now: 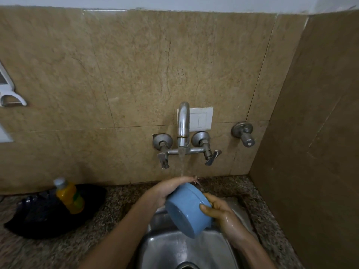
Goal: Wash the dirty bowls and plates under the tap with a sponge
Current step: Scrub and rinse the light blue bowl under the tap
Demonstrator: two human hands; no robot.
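bottle [70, 197] blurred, sink [155, 247] cut off below

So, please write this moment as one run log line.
step: rinsing | object: blue round bowl, tilted over steel sink | left hand: holding | right hand: holding | tap: running

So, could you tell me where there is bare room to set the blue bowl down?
Bare granite counter lies between the black cloth and the sink; the basin itself shows bare. The left is crowded by the cloth and yellow bottle.
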